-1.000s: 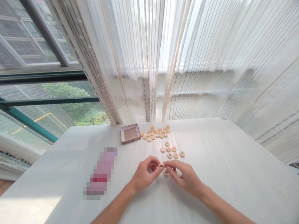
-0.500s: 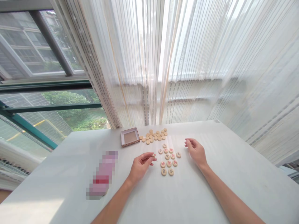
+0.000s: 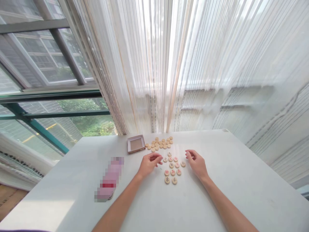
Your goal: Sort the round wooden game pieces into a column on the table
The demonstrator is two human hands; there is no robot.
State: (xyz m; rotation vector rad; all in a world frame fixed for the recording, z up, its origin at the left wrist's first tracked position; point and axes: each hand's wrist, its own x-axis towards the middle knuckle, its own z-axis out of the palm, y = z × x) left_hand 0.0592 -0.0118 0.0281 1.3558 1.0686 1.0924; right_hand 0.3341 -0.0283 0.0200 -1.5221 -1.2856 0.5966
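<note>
Several round wooden Chinese chess pieces (image 3: 173, 172) with red or black characters lie face up in loose rows at the middle of the table. My left hand (image 3: 150, 164) hovers just left of them, thumb and fingers closed together at the tips; the Chinese chess piece in its pinch is now hidden by the fingers. To the right of the rows, my right hand (image 3: 196, 164) hangs with loosely curled fingers and nothing visible in them. Its nearest piece is the black-marked one (image 3: 182, 164) at the right edge.
Behind the rows, several pieces (image 3: 161, 146) show blank tops in a cluster. A shallow box lid or tray (image 3: 128, 147) stands to their left. A blurred-out pink item (image 3: 111, 177) lies on the white table (image 3: 198, 206). Striped curtains (image 3: 154, 106) hang behind.
My left hand has shifted slightly up and right, its piece going out of sight. My right hand has come left and lower, closer to the rows. The view has tilted slightly.
</note>
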